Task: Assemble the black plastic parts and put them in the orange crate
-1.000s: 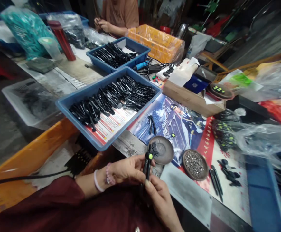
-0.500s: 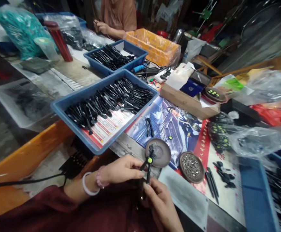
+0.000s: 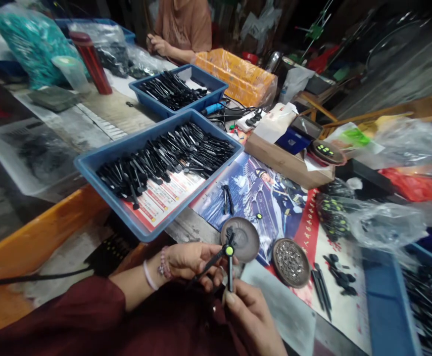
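A black two-legged piece (image 3: 229,250), like a drawing compass, is held up in front of my body, its legs spread below a yellow-green round cap. My left hand (image 3: 191,262), with a beaded bracelet and a pale bangle at the wrist, has its fingers closed around the left leg. Thumb and fingers of my right hand (image 3: 251,311) pinch the lower end of the other leg. Just behind the piece lies a shallow brown dish (image 3: 249,235), partly covered by it. To the right, a second dish (image 3: 292,262) holds many small metal parts.
A blue tray (image 3: 156,232) full of black legs stands ahead, another blue tray (image 3: 216,91) behind it. Black legs (image 3: 321,291) and small black parts (image 3: 340,277) lie at right, beside a blue bin (image 3: 386,296). Across the table sits a person (image 3: 184,29) near an orange crate (image 3: 234,74).
My left hand has turned palm upward and shifted its fingers along the left leg, which now spreads wider. My right hand keeps its pinch. The view has shifted slightly.
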The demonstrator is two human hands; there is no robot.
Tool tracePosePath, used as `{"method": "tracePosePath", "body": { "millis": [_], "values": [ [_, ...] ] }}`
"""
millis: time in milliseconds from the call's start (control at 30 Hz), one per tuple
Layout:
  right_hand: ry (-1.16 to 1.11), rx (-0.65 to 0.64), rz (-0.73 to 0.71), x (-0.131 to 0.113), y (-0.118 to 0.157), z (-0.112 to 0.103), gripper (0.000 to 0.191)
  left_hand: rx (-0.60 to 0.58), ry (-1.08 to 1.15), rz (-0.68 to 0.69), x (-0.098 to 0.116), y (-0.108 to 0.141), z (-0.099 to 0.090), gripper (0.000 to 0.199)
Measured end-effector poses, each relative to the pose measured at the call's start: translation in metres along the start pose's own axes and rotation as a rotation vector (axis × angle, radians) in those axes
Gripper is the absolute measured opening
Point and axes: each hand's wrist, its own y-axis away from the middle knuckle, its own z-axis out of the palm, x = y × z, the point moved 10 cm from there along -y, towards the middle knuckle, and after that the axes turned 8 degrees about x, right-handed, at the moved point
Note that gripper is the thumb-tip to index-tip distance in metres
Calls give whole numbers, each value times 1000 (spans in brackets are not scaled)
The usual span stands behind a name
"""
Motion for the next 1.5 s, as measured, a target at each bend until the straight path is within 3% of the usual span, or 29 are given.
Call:
{"method": "tracePosePath", "body": {
  "millis": [167,333,467,600,833,933,1067,1133,1333,1500],
  "values": [
    [45,73,-124,1,-3,11,32,107,-56,108,9,3,11,61],
    [66,137,-96,9,-11,8,34,323,-159,149,11,3,0,49],
    [62,184,9,23,-15,-1,38,504,-522,245,25,11,-5,19],
    [62,197,36,32,-14,-4,38,583,-908,297,37,18,1,17],
    [-87,121,126,15,2,-12,42,461,-720,42,33,41,1,28],
    [-45,30,147,1,7,-12,44,303,-570,-44,27,42,1,38],
    [-82,-5,112,-4,4,-4,40,19,-177,-35,14,25,7,67],
    [-101,-4,97,0,4,2,37,-34,-120,-28,8,18,6,67],
    [96,47,-35,1,2,16,37,37,-65,27,-1,9,12,52],
    [-22,101,-15,14,-8,28,44,198,-3,60,-1,4,5,41]
  ]
}}
